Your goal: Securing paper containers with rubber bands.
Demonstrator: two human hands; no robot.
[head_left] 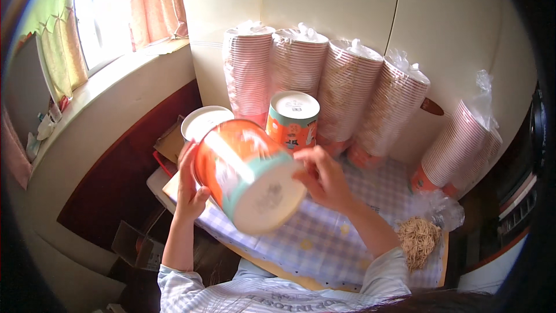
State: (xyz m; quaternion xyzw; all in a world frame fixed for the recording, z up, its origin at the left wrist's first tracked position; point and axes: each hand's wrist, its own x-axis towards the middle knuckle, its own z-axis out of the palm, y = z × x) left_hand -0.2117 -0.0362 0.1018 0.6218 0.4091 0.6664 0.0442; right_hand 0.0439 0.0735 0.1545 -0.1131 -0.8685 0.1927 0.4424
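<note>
A large orange paper tub with a teal band is held tilted above the table, slightly blurred. Its white round end faces toward me and down to the right. My left hand grips the tub's left side, thumb on the near side and fingers behind. On the right, my right hand has its bent fingers and thumb at the edge of the white end. Just behind stands another orange and teal tub, white end up. A second white-topped tub is partly hidden by the one I hold.
Tall stacks of nested paper tubs in clear plastic line the wall. More wrapped stacks lean at the right. Tan string and a crumpled plastic bag lie on the checked tablecloth. An open cardboard box is below left.
</note>
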